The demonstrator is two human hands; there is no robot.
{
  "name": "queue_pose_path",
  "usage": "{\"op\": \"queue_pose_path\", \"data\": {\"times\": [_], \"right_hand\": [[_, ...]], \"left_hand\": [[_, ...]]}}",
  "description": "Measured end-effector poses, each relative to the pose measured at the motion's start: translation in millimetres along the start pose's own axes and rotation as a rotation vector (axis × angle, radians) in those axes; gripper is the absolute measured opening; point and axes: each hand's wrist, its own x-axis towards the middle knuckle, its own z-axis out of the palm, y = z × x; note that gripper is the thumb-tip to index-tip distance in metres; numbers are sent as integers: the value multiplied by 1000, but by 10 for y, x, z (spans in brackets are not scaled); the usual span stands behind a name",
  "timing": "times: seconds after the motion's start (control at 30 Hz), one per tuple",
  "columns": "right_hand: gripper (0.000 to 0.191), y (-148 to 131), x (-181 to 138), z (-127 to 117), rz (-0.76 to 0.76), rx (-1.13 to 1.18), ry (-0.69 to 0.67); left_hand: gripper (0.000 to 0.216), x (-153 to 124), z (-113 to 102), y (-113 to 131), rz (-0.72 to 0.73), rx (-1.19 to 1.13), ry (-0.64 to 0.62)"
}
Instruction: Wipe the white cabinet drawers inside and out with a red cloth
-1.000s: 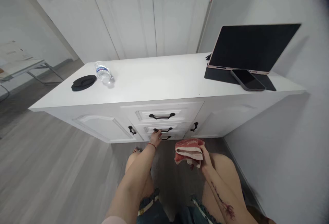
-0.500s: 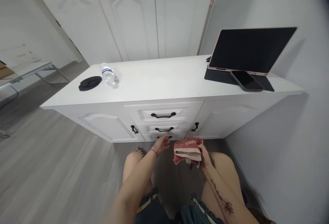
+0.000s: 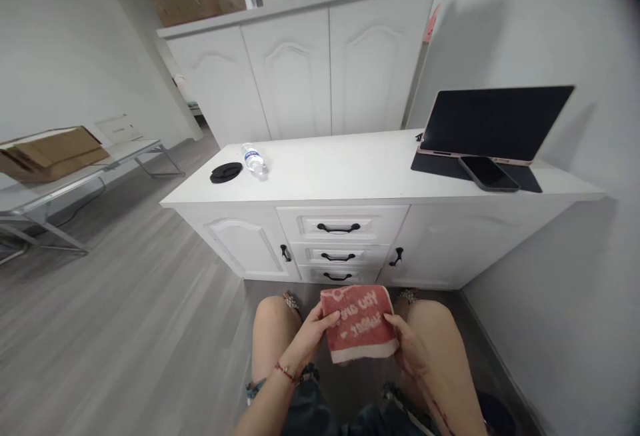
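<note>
A folded red towel (image 3: 361, 329) with pale lettering and a whitish border is held up between my knees, its printed face toward me. My left hand (image 3: 316, 329) grips its left edge, thumb on top. At the right edge my right hand (image 3: 407, 343) pinches it the same way, and the fingers of both hands are mostly hidden underneath. Just beyond the towel stands the white cabinet, whose lowest drawer handle (image 3: 338, 277) is nearest.
On the white cabinet top (image 3: 340, 169) lie a plastic bottle (image 3: 255, 161), a black flat round item (image 3: 226, 173), a laptop-like screen (image 3: 495, 123) and a phone (image 3: 489, 174). Cardboard boxes rest on a side table (image 3: 135, 149) and a rear cabinet (image 3: 300, 76). A wall (image 3: 565, 289) borders the right.
My left hand has come back from near the lower drawers and taken the towel's left edge. The towel now lies flatter, its lettering showing. The view has tilted up and turned left.
</note>
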Motion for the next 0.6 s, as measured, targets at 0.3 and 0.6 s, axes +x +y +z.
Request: {"op": "queue_pose_path", "data": {"times": [0.3, 0.6], "right_hand": [[50, 70, -473, 381, -49, -135, -256], [36, -163, -730, 597, -81, -74, -267]], "left_hand": [[43, -533, 207, 240, 379, 474, 172], [40, -926, 443, 590, 452, 590, 190]]}}
